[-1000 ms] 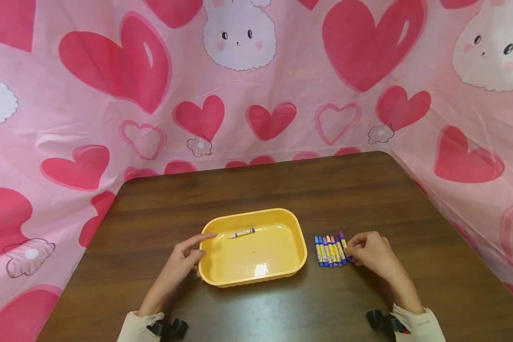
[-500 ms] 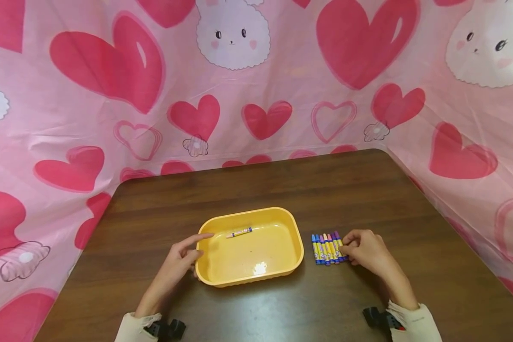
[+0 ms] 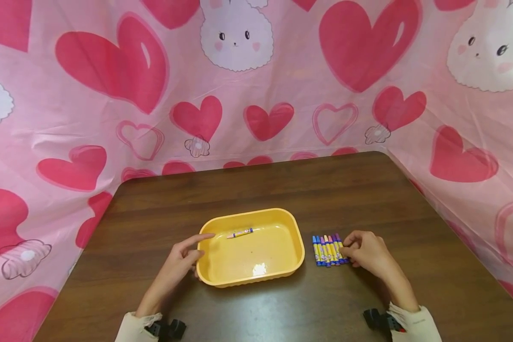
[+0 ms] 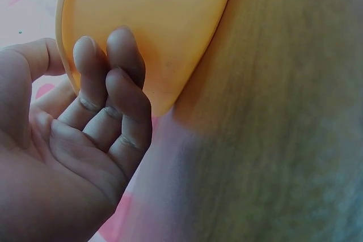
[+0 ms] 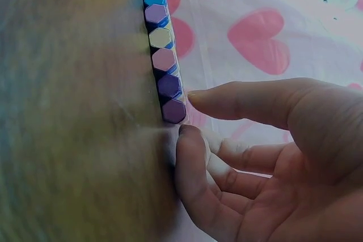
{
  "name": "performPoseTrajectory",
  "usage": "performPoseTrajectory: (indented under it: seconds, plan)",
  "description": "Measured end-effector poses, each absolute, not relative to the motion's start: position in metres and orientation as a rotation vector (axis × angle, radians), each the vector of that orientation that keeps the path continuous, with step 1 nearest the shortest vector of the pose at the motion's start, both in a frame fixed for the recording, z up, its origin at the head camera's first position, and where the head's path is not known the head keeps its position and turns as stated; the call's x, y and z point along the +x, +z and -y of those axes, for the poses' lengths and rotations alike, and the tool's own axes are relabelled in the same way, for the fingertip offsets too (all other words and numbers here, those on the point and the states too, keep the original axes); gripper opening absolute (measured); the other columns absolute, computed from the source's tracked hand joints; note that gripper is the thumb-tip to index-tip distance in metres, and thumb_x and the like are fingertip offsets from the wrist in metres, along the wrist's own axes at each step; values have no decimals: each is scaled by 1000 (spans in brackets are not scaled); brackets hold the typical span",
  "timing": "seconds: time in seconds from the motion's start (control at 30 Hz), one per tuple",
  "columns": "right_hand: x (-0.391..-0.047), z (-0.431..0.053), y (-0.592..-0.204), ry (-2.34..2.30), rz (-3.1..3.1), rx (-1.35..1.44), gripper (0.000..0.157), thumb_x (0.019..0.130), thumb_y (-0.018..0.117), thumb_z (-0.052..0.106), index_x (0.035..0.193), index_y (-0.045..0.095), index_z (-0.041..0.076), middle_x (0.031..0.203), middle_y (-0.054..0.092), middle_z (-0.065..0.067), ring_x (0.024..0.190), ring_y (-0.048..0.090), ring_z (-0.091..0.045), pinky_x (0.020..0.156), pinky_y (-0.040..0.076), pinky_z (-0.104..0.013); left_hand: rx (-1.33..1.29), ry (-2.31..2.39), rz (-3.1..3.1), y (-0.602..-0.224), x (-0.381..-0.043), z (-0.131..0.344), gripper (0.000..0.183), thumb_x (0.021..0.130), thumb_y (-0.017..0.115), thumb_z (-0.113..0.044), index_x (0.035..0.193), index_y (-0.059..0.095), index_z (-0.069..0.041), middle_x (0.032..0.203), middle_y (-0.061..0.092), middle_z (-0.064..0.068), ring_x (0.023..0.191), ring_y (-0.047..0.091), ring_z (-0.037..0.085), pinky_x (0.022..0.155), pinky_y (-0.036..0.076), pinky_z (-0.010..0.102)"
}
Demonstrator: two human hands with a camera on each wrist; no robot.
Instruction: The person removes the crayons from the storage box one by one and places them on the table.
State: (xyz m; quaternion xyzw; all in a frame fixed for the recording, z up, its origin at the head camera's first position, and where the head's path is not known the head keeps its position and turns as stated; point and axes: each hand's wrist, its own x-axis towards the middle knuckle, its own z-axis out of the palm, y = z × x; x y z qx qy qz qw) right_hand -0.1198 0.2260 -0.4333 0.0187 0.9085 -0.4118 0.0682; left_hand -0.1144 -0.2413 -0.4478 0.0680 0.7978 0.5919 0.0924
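I see my left hand (image 3: 180,262) resting against the near-left wall of the yellow plastic tray (image 3: 297,249). The left wrist view shows its fingers (image 4: 116,69) lying fairly straight and together, pressed flat on the outside of the tray wall, with the thumb apart at the rim; nothing is gripped.

One crayon (image 3: 240,232) lies inside the tray, on the floor near the far wall, pointing left to right with a slight tilt.

My right hand (image 3: 367,251) sits on the brown wooden table (image 3: 367,190), at the right end of a row of crayons (image 3: 328,250). The row lies just right of the tray, the crayons side by side and touching one another, their tips pointing to the far side. In the right wrist view I count seven hexagonal ends (image 5: 161,49): two blue, then paler and purple ones. The thumb and forefinger (image 5: 238,99) stand narrowly apart at the outermost purple crayon (image 5: 173,111), the forefinger tip just beside it and the thumb tip just below it; I cannot tell whether either touches it. The other fingers are loosely curled.

A pink cloth with hearts and rabbits (image 3: 256,95) hangs behind and to both sides of the table.
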Motion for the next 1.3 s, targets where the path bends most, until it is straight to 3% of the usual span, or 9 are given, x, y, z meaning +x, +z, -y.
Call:
performPoseTrajectory:
  seconds: [0.47, 0.77, 1.03, 1.3]
  plan:
    - [-119, -228, -433, -1207, -2785, 21, 18, 87, 75, 16, 90, 66, 1, 70, 64, -3, 58, 62, -16, 52, 54, -30, 200, 1774, -2357, -448, -114, 241, 41, 98, 50, -3, 137, 59, -13, 60, 46, 25, 45, 49, 33, 47, 52, 33]
    - [-120, -223, -430, -1183, -2917, -52, 11, 86, 74, 15, 89, 68, 6, 72, 63, 0, 62, 56, -14, 52, 45, -28, 182, 1774, -2339, -448, -114, 242, 39, 98, 52, -5, 136, 60, -13, 62, 46, 16, 46, 51, 30, 49, 54, 33]
    - [-122, -195, -417, -1238, -3042, -297, 7, 85, 75, 9, 85, 69, 11, 74, 63, 3, 68, 57, -13, 60, 49, -24, 212, 1804, -2333, -448, -114, 240, 40, 98, 52, -3, 137, 59, -9, 58, 46, 10, 45, 51, 29, 48, 54, 35]
    - [-129, -169, -384, -1200, -3072, -494, 9, 84, 77, 10, 84, 69, 14, 72, 62, 8, 65, 56, -10, 60, 50, -24, 173, 1759, -2368, -450, -114, 242, 40, 98, 52, -5, 136, 60, -13, 61, 46, 8, 46, 50, 27, 48, 51, 31]
